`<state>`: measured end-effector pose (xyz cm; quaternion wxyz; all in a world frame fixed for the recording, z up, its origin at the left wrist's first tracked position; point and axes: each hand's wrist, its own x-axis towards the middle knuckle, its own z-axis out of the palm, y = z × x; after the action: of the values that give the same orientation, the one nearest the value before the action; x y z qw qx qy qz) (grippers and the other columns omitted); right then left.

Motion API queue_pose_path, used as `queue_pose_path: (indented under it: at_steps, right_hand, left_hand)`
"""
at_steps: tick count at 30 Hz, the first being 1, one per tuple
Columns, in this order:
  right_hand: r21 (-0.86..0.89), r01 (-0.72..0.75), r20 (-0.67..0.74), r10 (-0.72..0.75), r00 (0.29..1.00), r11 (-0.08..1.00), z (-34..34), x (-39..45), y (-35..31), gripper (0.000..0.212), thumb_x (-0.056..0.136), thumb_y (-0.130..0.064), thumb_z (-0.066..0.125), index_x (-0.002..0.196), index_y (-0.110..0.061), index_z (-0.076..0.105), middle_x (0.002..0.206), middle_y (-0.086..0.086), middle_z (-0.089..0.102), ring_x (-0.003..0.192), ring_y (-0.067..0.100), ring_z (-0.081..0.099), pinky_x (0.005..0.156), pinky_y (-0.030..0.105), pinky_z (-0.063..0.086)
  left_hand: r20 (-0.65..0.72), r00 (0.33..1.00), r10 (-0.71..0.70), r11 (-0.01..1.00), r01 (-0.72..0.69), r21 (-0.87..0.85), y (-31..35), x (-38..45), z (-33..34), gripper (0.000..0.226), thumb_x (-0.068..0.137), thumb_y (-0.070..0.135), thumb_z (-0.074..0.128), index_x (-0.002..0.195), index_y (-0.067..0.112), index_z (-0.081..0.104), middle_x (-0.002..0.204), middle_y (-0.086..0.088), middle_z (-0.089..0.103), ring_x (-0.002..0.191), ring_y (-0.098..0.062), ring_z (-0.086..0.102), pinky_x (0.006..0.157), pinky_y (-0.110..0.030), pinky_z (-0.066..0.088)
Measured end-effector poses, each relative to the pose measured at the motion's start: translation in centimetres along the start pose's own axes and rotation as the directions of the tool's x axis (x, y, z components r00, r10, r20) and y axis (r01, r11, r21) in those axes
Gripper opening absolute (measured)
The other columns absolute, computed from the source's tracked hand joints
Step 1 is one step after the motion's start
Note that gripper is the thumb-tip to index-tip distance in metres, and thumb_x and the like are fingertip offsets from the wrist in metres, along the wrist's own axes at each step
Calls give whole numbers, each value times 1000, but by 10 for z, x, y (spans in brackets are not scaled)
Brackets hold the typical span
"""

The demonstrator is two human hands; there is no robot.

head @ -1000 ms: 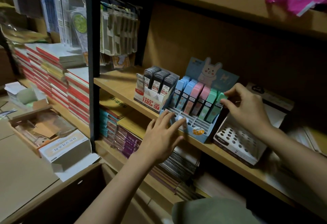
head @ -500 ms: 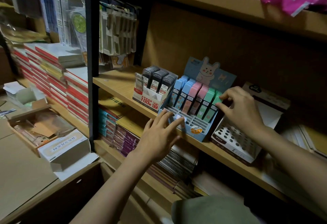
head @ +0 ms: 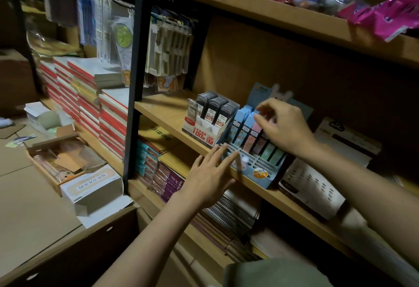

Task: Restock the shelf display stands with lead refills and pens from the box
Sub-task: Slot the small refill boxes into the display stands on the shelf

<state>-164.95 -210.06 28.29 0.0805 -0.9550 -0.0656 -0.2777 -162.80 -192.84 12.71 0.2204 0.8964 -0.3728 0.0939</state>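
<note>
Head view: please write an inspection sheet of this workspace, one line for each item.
Surface: wooden shelf, bare at its left end.
Job's things: blue display stand with pastel refill cases, front slots open; white stand holding dark lead refill cases.
Clutter: white perforated pen stand to the right; opened boxes on the cardboard at lower left.
Hands: left hand with straight fingers on the blue stand's front edge; right hand curled over the pastel cases, grip blurred.
Cables: nothing seen.
Surroundings: stacked notebooks, hanging packets, dim light.
</note>
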Motion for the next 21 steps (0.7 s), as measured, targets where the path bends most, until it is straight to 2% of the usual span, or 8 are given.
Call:
queue_pose_path:
  at_steps: [2, 5, 7, 10, 12, 15, 18, 21]
  right_hand:
    - [42, 51, 33, -52, 998, 998, 16, 26, -23, 16, 91, -27, 65, 101, -15, 66, 92, -1, 66, 81, 11, 61, 69, 16, 45]
    - [99, 68, 91, -77, 993, 993, 41, 64, -51, 23, 90, -33, 67, 104, -16, 67, 92, 0, 68, 83, 15, 64, 78, 33, 54]
    - [94, 66, 150, -80, 986, 993, 57, 84, -62, 30, 88, -40, 68, 107, -17, 66, 94, 1, 69, 85, 17, 65, 81, 37, 55]
    - [112, 51, 218, -74, 973, 992, 78, 100, -68, 40, 84, -47, 70, 110, -17, 64, 95, -1, 67, 84, 15, 64, 74, 33, 56]
    - [130, 47, 228, -76, 971, 990, 88, 105, -68, 37, 85, -41, 72, 111, -16, 65, 91, -2, 66, 82, 12, 63, 69, 27, 53]
    - [150, 42, 216, -74, 974, 988, 95, 110, -66, 26, 86, -28, 73, 108, -15, 67, 92, -1, 67, 84, 12, 64, 67, 23, 52]
    - [155, 7, 186, -36, 982, 988, 92, 116, -62, 14, 87, -24, 73, 95, -13, 71, 89, 0, 67, 76, 8, 61, 60, 18, 48]
    - [149, -23, 141, 2, 990, 989, 91, 115, -55, 12, 85, -24, 74, 85, -12, 74, 84, 3, 69, 71, 8, 60, 59, 21, 47]
  left_hand:
    - [-56, 998, -29, 1000, 29, 2, -5, 0, -4, 71, 97, 55, 39, 153, 37, -1, 161, 0, -20, 149, -21, -14, 122, -48, 10]
    - [-142, 982, -122, 992, 114, -59, -19, 0, -16, 73, 95, 55, 41, 153, 37, 0, 160, 2, -21, 149, -21, -12, 121, -44, 7]
    - [-174, 963, -206, 977, 192, -94, -34, -1, -24, 73, 95, 54, 42, 153, 35, 2, 161, 3, -18, 149, -21, -9, 120, -42, 7]
    - [-181, 923, -339, 924, 292, -246, -47, 5, -36, 78, 95, 51, 48, 155, 30, 3, 162, 2, -11, 149, -20, -6, 122, -43, 10]
    - [-175, 884, -433, 841, 327, -431, -51, 15, -45, 84, 93, 50, 53, 155, 25, 4, 163, 2, -5, 149, -19, 0, 122, -40, 11]
    - [-151, 840, -521, 745, 361, -561, -58, 32, -53, 97, 85, 52, 64, 155, 14, 8, 162, -6, 9, 148, -21, 11, 121, -43, 19]
    - [-112, 825, -554, 679, 370, -634, -60, 43, -53, 107, 74, 53, 76, 153, 14, 14, 158, -7, 20, 142, -19, 25, 116, -39, 30]
    - [-147, 836, -529, 685, 318, -656, -56, 50, -48, 98, 69, 47, 82, 147, 21, 28, 142, 0, 38, 129, -10, 39, 104, -28, 39]
